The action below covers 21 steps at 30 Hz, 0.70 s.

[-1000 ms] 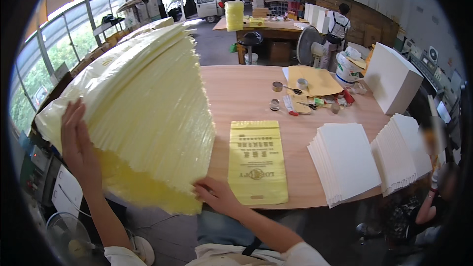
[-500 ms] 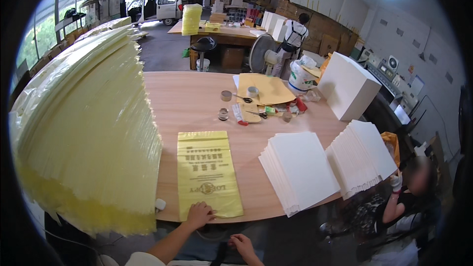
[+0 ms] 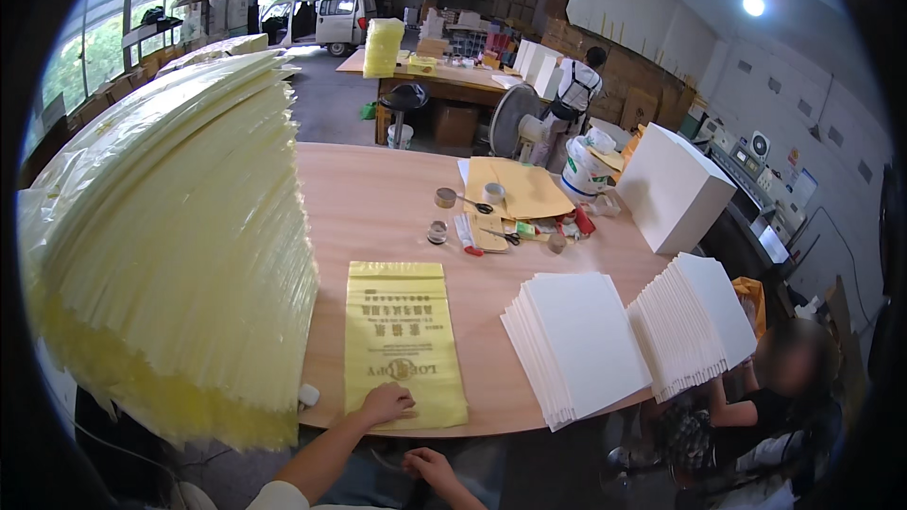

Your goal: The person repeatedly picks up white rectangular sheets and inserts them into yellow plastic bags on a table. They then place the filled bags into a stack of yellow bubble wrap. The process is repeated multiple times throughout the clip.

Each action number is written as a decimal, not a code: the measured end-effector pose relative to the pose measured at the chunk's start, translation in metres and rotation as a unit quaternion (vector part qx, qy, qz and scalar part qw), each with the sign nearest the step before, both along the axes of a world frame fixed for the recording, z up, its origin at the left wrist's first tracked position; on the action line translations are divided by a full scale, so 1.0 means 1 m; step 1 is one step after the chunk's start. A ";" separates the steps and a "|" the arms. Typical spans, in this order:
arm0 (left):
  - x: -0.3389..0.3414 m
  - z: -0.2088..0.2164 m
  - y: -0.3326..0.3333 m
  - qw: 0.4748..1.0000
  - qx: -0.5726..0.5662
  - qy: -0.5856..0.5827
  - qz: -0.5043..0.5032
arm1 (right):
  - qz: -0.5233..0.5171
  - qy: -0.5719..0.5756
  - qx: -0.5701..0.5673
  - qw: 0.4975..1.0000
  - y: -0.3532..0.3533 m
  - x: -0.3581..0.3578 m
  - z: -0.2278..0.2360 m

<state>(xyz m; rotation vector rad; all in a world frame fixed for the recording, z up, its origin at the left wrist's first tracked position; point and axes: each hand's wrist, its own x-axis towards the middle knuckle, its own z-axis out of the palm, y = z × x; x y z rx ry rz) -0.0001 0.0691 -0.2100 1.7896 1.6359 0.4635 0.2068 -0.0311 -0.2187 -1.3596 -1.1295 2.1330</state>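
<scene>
From afar I saw the bag [image 3: 402, 326] on the table [image 3: 378, 194], its long axis running away from the left hand [image 3: 385, 403] on its near end. The right hand [image 3: 433, 467] was farther, off the table's edge. Whether either's fingers were together, I couldn't tell.

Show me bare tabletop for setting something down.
Bare: between the yellow bag and the left white stack; also between the large yellow pile and the brown tape roll. Crowded: around the scissors and tan envelopes, near the white bucket.
</scene>
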 end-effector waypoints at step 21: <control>0.006 0.097 0.018 0.958 0.069 -0.209 0.182 | -0.132 -0.180 0.620 0.752 0.074 -0.031 0.086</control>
